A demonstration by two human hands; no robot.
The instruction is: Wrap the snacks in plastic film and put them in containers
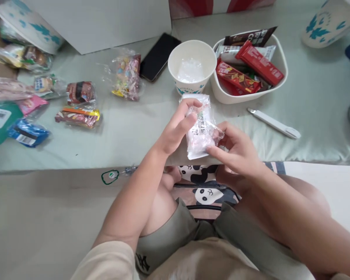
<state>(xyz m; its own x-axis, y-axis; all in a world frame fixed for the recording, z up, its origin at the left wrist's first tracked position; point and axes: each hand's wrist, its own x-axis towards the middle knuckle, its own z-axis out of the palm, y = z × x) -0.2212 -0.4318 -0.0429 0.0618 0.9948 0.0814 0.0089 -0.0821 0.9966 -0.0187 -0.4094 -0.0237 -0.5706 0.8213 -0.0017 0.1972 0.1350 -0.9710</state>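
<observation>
Nearly closed, the left hand [177,131] and right hand [237,149] pinch the packet [198,134]; steady it gently, cup [191,86] at twelve o'clock.

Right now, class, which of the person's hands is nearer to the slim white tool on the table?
Right. The right hand is lower left of the slim white tool in view; the left hand is farther off, at the left side of the white packet.
</observation>
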